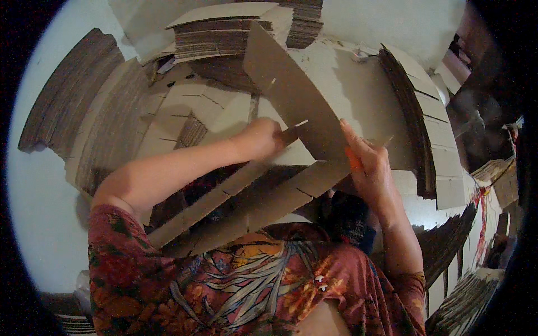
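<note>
A broad cardboard strip with slots stands tilted in front of me, running from the top middle down to my right hand. My right hand pinches its lower right edge, and a small orange thing shows against the palm; its kind I cannot make out. My left hand is closed on a narrower slotted strip, which slants down toward my lap and meets the broad one near a slot. Another slotted strip runs below, from beside my right hand toward the lower left.
Tall stacks of cut cardboard stand at the left, at the back and along the right. Loose slotted pieces lie behind my left arm. More cardboard and red string are at the lower right.
</note>
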`<state>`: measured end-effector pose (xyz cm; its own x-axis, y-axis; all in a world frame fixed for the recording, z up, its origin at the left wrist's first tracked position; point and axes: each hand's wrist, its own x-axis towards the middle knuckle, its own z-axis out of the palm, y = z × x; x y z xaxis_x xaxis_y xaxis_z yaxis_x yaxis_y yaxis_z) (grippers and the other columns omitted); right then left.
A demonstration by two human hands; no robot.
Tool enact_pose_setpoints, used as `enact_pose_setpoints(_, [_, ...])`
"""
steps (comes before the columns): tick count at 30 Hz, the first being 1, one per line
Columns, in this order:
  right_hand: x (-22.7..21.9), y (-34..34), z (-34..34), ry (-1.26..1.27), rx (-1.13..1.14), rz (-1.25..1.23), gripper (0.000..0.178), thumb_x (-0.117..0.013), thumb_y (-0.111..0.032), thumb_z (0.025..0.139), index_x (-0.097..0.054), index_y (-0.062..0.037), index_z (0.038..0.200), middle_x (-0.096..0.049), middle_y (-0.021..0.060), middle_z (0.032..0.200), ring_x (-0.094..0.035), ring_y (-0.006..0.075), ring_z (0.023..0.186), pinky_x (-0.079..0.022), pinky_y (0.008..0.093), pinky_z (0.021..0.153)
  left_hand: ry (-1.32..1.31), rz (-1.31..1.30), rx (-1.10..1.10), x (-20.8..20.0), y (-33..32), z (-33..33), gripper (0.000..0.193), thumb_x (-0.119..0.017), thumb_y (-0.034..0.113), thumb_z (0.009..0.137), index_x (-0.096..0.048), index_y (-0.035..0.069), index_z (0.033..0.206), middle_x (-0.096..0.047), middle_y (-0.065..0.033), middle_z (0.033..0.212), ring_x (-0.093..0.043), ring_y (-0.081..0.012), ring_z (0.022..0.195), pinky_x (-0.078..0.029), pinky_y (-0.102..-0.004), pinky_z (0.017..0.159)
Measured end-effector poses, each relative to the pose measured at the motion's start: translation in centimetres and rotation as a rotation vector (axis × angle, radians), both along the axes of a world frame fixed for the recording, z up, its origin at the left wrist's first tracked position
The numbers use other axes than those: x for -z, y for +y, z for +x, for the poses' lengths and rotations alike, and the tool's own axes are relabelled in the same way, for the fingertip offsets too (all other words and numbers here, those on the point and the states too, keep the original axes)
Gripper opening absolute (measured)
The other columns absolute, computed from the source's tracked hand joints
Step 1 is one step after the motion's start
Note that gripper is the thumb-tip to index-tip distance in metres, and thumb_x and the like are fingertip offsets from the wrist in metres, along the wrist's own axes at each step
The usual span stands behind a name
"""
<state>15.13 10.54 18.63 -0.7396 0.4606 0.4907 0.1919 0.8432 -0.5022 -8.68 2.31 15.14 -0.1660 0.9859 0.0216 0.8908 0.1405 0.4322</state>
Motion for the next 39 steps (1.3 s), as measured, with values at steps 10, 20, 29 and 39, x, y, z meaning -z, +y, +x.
enact_pose_setpoints(10, [0.0, 0.3, 0.3, 0.143, -0.027, 0.063, 0.048, -0.051, 0.005, 0.076, -0.048, -0.0051, 0.123, -0.060, 0.0210, 0.081, -0.060, 0.0383, 0.071, -0.048, 0.0412, 0.062, 0.076, 0.110, -0.074, 0.3, -0.3, 0.0, 0.009, -0.061, 0.010, 0.070, -0.059, 0.001, 0.072, -0.060, -0.0159, 0.066, -0.057, -0.0304, 0.062, -0.044, -0.0397, 0.059])
enact_pose_setpoints(20, [4.1, 2.7, -0.9, -0.150, -0.040, -0.002, 0.043, -0.048, -0.003, 0.079, -0.050, -0.0097, 0.122, -0.060, 0.0235, 0.077, -0.059, 0.0406, 0.068, -0.047, 0.0441, 0.062, -0.464, 0.141, 0.107, -1.2, 0.1, 2.7, 0.016, -0.054, 0.009, 0.080, -0.061, -0.003, 0.087, -0.060, -0.0134, 0.069, -0.056, -0.0185, 0.064, -0.044, -0.0336, 0.057])
enact_pose_setpoints(29, [2.9, 5.2, -1.8, -0.403, 0.136, -0.121, 0.041, -0.050, -0.002, 0.079, -0.054, -0.0092, 0.119, -0.053, 0.0298, 0.074, -0.057, 0.0399, 0.066, -0.046, 0.0394, 0.064, 0.111, -0.124, -0.485, 5.7, 0.4, -15.4, 0.064, -0.059, 0.048, 0.078, -0.048, 0.002, 0.121, -0.050, -0.0152, 0.121, -0.049, -0.0271, 0.107, -0.040, -0.0383, 0.089])
enact_pose_setpoints(39, [3.8, 4.6, -2.1, -0.390, 0.147, -0.133, 0.046, -0.051, 0.001, 0.078, -0.050, -0.0072, 0.123, -0.055, 0.0304, 0.080, -0.057, 0.0432, 0.077, -0.046, 0.0420, 0.067, 0.313, -0.320, -0.897, 14.9, -2.5, -31.7, 0.070, -0.061, 0.043, 0.077, -0.038, 0.002, 0.130, -0.042, -0.0173, 0.132, -0.039, -0.0343, 0.122, -0.032, -0.0451, 0.100])
